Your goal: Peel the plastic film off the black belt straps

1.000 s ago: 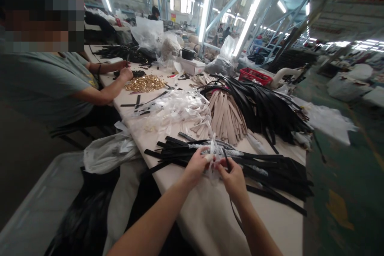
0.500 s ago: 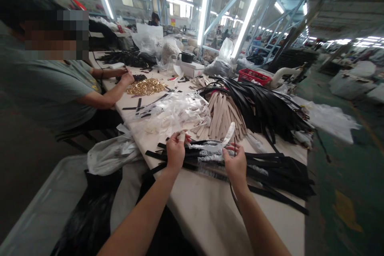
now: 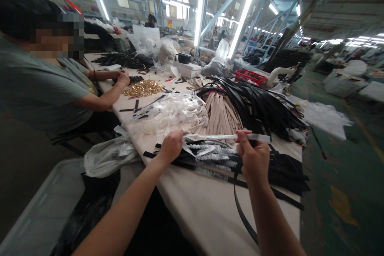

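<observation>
A white strip (image 3: 216, 137) is stretched nearly level between my two hands. My left hand (image 3: 173, 145) is closed on its left end, where a loose loop of white hangs beneath. Farther along, my right hand (image 3: 253, 155) pinches the strip, and its end sticks out past the fingers. A black strap (image 3: 240, 206) hangs in a curve below my right hand; where it is held is hidden. Under the hands lies a bundle of black straps (image 3: 285, 168) with crinkled clear wrapping (image 3: 214, 156) around its middle.
Beyond are a pile of white strips (image 3: 180, 108), beige straps (image 3: 222, 114) and a heap of black straps (image 3: 258, 100). At the left, a person (image 3: 60, 84) works beside gold-coloured metal pieces (image 3: 144, 87). A red basket (image 3: 250, 76) stands at the back.
My hands have moved apart, the right one going rightward, and the curved white strip is now pulled straight. The black strap hangs lower and farther right. The view has shifted slightly.
</observation>
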A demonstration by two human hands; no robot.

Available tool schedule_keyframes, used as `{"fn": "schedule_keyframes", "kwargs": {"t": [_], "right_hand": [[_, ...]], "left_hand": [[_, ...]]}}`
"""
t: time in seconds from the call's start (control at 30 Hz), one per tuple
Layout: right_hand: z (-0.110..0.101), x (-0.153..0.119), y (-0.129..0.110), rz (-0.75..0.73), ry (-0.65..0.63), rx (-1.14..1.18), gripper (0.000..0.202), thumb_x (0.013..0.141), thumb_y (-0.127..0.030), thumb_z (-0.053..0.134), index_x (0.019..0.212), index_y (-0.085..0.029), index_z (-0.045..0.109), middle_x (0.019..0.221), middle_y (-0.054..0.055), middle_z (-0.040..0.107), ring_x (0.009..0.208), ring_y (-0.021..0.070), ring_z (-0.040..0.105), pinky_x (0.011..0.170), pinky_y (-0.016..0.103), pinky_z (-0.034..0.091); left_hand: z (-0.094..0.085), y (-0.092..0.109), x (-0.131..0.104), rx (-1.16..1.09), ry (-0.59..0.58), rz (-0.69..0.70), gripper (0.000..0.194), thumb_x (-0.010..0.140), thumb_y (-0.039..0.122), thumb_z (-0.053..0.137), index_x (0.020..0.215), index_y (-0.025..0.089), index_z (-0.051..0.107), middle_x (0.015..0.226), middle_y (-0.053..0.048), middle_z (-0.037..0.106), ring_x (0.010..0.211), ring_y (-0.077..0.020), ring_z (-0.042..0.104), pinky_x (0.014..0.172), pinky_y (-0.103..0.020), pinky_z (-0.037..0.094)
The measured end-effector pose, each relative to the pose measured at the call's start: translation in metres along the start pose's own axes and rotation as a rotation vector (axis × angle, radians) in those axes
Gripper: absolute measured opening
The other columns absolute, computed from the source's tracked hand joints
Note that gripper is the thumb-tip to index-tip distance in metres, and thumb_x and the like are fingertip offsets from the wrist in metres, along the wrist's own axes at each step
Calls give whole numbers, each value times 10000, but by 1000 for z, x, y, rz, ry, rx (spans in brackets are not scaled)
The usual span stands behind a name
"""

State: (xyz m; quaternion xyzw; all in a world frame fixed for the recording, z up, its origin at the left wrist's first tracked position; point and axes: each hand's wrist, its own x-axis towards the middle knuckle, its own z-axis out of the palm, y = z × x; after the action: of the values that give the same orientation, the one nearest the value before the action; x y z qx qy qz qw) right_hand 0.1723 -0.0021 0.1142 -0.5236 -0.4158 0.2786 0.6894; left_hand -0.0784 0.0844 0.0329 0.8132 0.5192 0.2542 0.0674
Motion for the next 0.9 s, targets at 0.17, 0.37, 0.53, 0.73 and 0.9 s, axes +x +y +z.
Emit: {"fn": "schedule_keyframes", "kwargs": {"t": [0.17,0.37,0.53,0.73,0.9], "right_hand": [[-33,5,13,88,90,64,294,785,-368,775,953,-139,699,698,12,651,413,30,332,379,187,188],[-18,-24,75,377,119,94,420,681,-438,824,942,-168,636,701,23,710,377,35,304,350,183,192],[6,-55,112,446,171,90,527,641,-544,818,956,-177,608,752,46,746,349,44,302,333,204,212],[15,-78,119,450,185,56,523,659,-575,799,932,-170,610,752,49,738,404,85,455,373,215,266],[27,-99,116,442,50,-51,472,707,-561,763,951,-174,647,633,19,670,489,151,545,425,243,338]], "left_hand": [[-31,-52,70,232,-22,-173,371,873,93,417,1169,130,638,1117,-179,649,1110,-318,563,954,-421,428],[-39,-62,165,318,-78,-226,461,809,189,625,1263,126,575,1303,-221,536,1184,-357,486,981,-432,379],[-28,-39,175,351,-119,-206,509,739,187,712,1228,111,595,1382,-264,480,1295,-438,391,1039,-547,293],[-4,13,55,127,-24,-110,285,857,199,565,1127,170,652,1167,-144,645,1109,-289,574,935,-368,409],[54,62,-62,-780,-238,-425,335,868,476,587,783,178,715,575,-13,606,464,-151,537,483,-262,379]]}}
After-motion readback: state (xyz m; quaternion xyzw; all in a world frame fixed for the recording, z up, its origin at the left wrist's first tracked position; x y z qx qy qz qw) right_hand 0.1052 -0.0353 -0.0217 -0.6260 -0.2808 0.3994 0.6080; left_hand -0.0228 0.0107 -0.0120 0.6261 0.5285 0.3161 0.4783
